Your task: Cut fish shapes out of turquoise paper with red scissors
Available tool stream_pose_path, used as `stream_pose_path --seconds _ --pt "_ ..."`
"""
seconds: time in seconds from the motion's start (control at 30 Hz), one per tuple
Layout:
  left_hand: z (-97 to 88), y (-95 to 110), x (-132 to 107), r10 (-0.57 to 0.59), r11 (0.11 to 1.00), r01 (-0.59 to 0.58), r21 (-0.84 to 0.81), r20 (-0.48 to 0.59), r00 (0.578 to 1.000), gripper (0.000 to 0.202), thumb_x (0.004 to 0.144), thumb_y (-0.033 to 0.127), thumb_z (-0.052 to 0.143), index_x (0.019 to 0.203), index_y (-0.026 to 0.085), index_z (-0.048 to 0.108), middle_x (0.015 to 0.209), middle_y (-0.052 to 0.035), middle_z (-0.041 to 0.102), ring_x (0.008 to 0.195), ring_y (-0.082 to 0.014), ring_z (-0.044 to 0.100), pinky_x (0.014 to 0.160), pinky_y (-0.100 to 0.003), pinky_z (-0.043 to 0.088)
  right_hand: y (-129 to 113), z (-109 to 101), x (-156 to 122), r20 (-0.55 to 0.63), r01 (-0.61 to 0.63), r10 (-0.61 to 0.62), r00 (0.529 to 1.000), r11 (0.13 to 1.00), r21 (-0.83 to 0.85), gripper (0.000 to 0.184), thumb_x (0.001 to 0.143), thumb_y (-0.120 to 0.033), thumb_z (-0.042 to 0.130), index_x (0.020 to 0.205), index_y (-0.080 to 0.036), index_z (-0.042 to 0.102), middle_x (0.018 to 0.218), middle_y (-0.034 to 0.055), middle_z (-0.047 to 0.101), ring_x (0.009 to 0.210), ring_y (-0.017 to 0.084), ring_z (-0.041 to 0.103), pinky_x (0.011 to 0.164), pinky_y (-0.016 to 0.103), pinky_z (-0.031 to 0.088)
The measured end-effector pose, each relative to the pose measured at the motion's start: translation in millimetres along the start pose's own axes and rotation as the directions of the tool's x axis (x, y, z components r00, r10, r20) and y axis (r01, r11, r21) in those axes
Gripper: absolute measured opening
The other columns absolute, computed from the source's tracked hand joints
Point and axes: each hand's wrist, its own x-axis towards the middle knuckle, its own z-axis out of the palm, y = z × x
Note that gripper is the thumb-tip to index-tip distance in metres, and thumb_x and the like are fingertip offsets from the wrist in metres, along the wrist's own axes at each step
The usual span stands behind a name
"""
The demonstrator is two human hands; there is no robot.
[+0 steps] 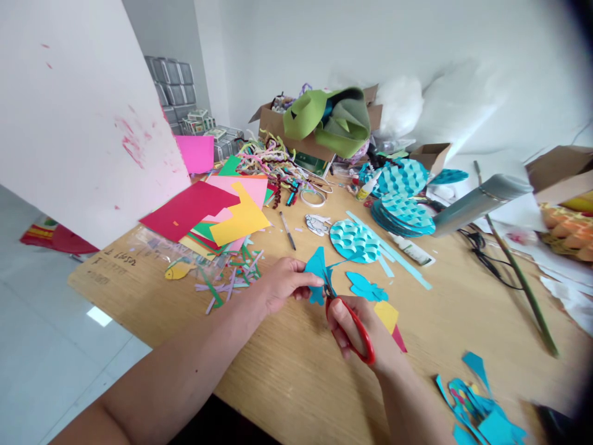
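Note:
My left hand (282, 283) pinches a piece of blue paper (317, 267) just above the wooden table (296, 364). In my right hand (359, 327) are red-handled scissors (352, 324), fingers through the loops, blades at the paper's lower edge. A cut blue paper shape (365, 287) lies just beyond the scissors, with a yellow scrap (386, 314) and a red scrap (399, 340) beside my right wrist. A round blue scalloped paper disc (354, 241) lies farther back.
Coloured paper sheets (217, 213) and paper strips (231, 278) lie to the left. A stack of blue scalloped discs (403, 198), glue tubes (410, 249), a pen (287, 230), cardboard boxes with green felt (333, 123), a grey flask (482, 201) and a green stick (519, 272) crowd the back and right. Blue offcuts (482, 414) lie near right.

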Motion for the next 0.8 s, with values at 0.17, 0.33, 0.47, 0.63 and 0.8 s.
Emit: stream_pose_path --seconds 0.17,0.33,0.47,0.63,0.8 --pt "0.7 0.8 -0.6 -0.016 1.000 0.016 -0.014 -0.001 1.000 0.025 0.055 0.032 0.074 0.063 0.013 0.061 0.057 -0.0002 0.060 0.046 -0.0065 0.047 0.047 -0.022 0.027 -0.3 0.2 0.4 0.011 0.001 -0.001 1.000 1.000 0.007 0.062 0.077 -0.080 0.044 0.057 -0.021 0.041 0.039 -0.0055 0.043 0.030 0.007 0.040 0.035 0.020 0.031" --pt "0.4 0.3 -0.1 -0.022 0.999 0.022 -0.023 0.001 1.000 0.025 0.055 0.032 0.074 0.064 0.012 0.061 0.060 -0.0016 0.062 0.046 -0.0066 0.048 0.046 -0.022 0.027 -0.2 0.6 1.1 -0.003 -0.030 0.031 1.000 0.999 0.032 0.060 0.074 -0.077 0.053 0.057 -0.021 0.040 0.039 -0.0069 0.042 0.029 0.007 0.040 0.034 0.018 0.029" --pt "1.1 0.5 -0.3 -0.030 0.999 0.030 -0.036 -0.007 1.000 0.025 0.055 0.032 0.073 0.066 0.013 0.061 0.061 -0.0018 0.063 0.047 -0.0069 0.049 0.046 -0.022 0.028 3.4 0.3 2.2 -0.017 -0.013 0.013 1.000 0.999 0.030 0.056 0.075 -0.072 0.058 0.058 -0.021 0.042 0.038 -0.0059 0.045 0.028 0.007 0.041 0.034 0.018 0.028" --pt "0.5 0.8 0.3 -0.012 0.998 0.010 -0.054 -0.024 1.000 0.025 0.056 0.032 0.074 0.065 0.014 0.060 0.057 0.0012 0.060 0.046 -0.0063 0.049 0.046 -0.021 0.029 5.0 0.1 2.6 -0.010 -0.003 0.003 1.000 0.999 0.033 0.055 0.076 -0.070 0.058 0.059 -0.021 0.042 0.037 -0.0058 0.045 0.028 0.007 0.039 0.034 0.019 0.027" --pt "-2.2 -0.6 1.2 0.014 1.000 -0.014 -0.015 -0.039 0.999 0.024 0.057 0.032 0.074 0.064 0.013 0.060 0.056 0.0012 0.059 0.047 -0.0061 0.048 0.048 -0.021 0.030 2.3 -0.1 2.0 -0.001 0.007 -0.006 1.000 1.000 0.023 0.056 0.077 -0.072 0.055 0.059 -0.020 0.043 0.039 -0.0054 0.045 0.029 0.007 0.041 0.035 0.019 0.029"
